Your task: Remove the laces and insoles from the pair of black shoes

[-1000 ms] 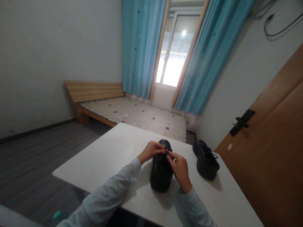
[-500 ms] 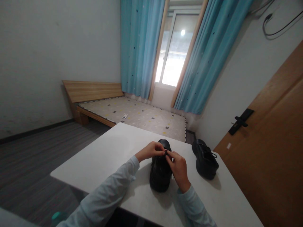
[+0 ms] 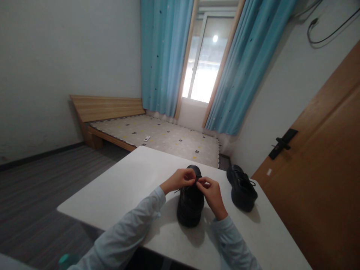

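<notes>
A black lace-up shoe (image 3: 190,210) stands on the white table (image 3: 118,187) with its toe pointing away from me. Over its lacing, my left hand (image 3: 184,177) is closed, its fingertips pinching the dark shoelace. My right hand (image 3: 210,191) pinches at the same spot from the right, thumb and forefinger together on the lace. The fingers hide most of the lace, so its exact shape there is unclear. To the right, a second black shoe (image 3: 242,191) rests on the table, its lace looped at the top.
Beyond the table is a bed (image 3: 157,131) with a patterned mattress and a small white object (image 3: 146,138) on it. A wooden door (image 3: 317,180) with a black handle stands at right. Blue curtains (image 3: 165,56) frame the window. A green item (image 3: 67,260) shows at lower left.
My right hand's fingers have curled in closer at the lace, and a lace end now sticks out left of the shoe. The whole view has shifted slightly.
</notes>
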The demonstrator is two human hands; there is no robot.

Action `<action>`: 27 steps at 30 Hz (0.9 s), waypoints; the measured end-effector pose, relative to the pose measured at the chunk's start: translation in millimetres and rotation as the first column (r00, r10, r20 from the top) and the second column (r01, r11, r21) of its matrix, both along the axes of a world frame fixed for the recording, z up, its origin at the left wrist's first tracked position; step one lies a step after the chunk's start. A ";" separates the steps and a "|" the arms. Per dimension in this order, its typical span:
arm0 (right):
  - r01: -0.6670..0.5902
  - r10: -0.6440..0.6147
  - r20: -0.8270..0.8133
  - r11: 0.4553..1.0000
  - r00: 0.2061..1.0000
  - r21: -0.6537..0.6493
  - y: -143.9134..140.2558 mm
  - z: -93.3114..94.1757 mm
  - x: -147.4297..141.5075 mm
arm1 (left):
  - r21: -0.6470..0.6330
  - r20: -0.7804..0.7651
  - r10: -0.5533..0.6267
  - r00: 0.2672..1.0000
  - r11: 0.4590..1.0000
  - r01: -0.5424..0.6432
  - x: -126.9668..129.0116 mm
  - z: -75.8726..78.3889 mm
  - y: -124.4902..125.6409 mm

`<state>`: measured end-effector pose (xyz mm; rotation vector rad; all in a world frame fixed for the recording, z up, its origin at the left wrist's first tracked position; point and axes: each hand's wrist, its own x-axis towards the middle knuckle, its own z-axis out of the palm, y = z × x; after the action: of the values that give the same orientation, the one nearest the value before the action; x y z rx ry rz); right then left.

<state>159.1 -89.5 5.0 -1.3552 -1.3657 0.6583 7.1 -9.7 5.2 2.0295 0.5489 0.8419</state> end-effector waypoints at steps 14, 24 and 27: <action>-0.213 0.130 -0.345 0.953 0.930 -0.215 5.8 1.6 18.0 | 0.087 -0.136 0.132 0.982 0.989 -0.121 -0.4 9.6 -2.3; -0.323 0.209 -0.362 0.900 0.909 -0.293 5.9 1.2 33.5 | 0.035 -0.241 0.124 0.962 0.992 -0.119 -2.0 0.1 7.9; -0.329 0.222 -0.330 0.889 0.918 -0.319 6.7 -1.7 37.2 | 0.029 -0.279 0.102 0.955 0.995 -0.098 -3.9 -1.7 9.4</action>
<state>196.3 -82.8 3.3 -1.2948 -1.2482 1.3112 3.2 -0.3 3.6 2.1641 0.8113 0.6193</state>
